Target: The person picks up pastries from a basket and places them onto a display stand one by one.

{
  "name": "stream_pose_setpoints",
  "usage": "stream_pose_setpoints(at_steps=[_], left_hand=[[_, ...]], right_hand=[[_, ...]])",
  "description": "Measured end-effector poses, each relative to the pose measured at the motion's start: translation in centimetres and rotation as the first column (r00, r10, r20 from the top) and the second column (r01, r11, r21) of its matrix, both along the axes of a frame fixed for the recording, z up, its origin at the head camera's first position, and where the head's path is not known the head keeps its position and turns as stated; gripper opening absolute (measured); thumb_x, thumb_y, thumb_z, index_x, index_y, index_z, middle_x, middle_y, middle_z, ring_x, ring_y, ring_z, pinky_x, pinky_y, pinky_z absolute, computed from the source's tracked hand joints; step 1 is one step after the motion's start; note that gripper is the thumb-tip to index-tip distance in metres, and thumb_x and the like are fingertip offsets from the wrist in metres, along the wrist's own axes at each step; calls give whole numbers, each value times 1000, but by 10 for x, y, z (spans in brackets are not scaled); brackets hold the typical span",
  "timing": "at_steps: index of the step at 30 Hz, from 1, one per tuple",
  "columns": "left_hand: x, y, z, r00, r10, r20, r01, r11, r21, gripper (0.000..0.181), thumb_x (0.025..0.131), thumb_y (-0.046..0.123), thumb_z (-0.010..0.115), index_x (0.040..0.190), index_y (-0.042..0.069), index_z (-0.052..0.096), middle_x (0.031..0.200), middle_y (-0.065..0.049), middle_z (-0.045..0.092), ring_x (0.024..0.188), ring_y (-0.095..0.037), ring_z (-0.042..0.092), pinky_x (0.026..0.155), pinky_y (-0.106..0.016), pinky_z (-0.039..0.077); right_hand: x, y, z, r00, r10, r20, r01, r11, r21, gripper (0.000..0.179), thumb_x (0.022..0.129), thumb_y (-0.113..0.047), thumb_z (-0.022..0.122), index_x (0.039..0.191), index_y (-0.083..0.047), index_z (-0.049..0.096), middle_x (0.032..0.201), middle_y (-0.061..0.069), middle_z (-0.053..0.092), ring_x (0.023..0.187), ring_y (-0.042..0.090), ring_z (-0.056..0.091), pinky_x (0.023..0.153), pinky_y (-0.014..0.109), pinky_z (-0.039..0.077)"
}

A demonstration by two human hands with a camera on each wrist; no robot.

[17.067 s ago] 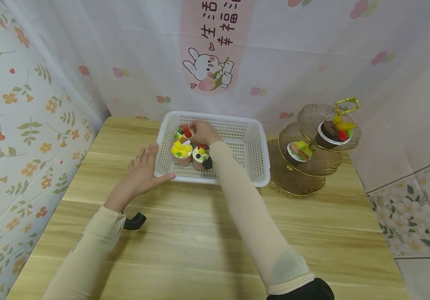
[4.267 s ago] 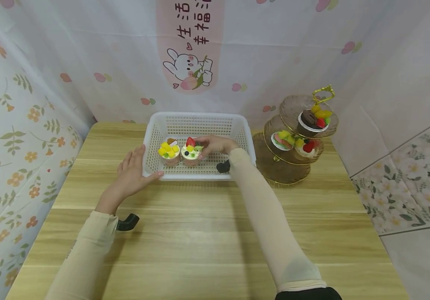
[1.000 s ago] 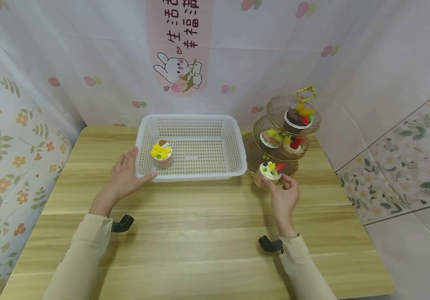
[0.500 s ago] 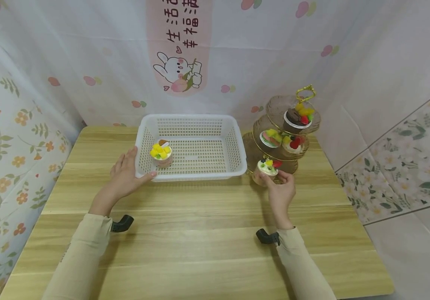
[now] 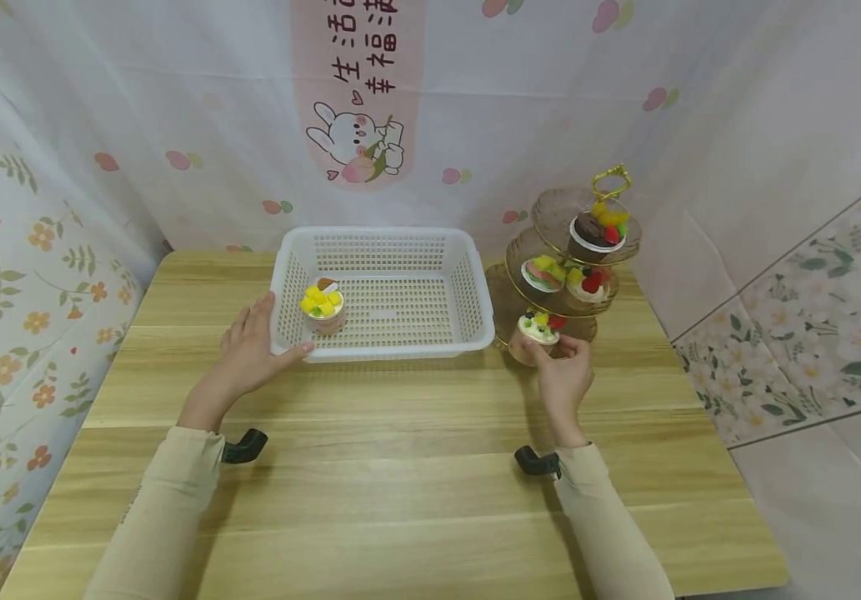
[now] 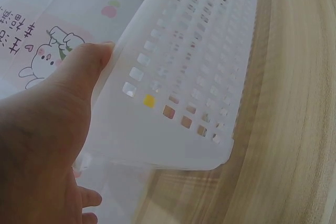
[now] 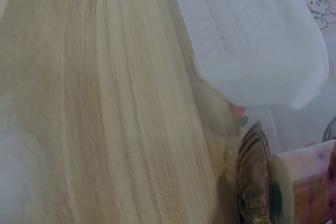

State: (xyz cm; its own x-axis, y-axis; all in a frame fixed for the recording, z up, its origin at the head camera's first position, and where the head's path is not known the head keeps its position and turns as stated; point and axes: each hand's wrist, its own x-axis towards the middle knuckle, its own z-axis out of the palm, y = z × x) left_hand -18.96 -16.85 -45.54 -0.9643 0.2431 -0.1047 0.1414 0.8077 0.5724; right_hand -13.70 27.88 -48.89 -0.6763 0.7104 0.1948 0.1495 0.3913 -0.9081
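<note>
In the head view my right hand (image 5: 565,375) grips a dessert cup (image 5: 526,348) topped with white cream, strawberry and yellow fruit. The cup is over the front of the lowest tier of a three-tier cake stand (image 5: 501,308); the right wrist view shows its base close to the tier's rim (image 7: 254,177). My left hand (image 5: 246,354) rests against the left front corner of a white plastic basket (image 5: 400,354), fingers spread and the thumb on its rim. Inside the basket, at the left, stands another dessert cup (image 5: 323,312) with yellow fruit cubes.
A chocolate cupcake (image 5: 591,237) with fruit sits on the stand's top tier. Two more cupcakes, one with green and pink topping (image 5: 543,273) and one with strawberries (image 5: 586,285), share the middle tier. The wooden table (image 5: 400,475) backs onto a printed curtain (image 5: 212,108).
Cups have left the basket for the stand, where the strawberry cupcake joined the middle tier. The held cup came out of the basket and has lately shifted slightly farther over the lowest tier.
</note>
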Motion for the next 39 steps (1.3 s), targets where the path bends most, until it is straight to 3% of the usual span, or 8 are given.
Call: stream_pose_setpoints(at_steps=[6,39], left_hand=[[0,-1,1,1000,1,-4,-1,1000,8,111,82,67,54,151,13,-13,160,-20,-3,143,-50,-4,106,-73,1],[1,0,3,1000,4,11,-4,1000,-1,112,80,69,54,151,16,-16,160,-18,-4,144,-49,-5,108,-72,1]], right_hand=[[-5,2,0,1000,-16,24,15,998,67,62,62,-39,87,104,-3,60,92,16,66,83,22,57,70,25,38],[-29,22,-9,994,-22,104,0,980,201,59,65,-47,83,100,-3,62,87,15,70,79,30,63,72,38,42]])
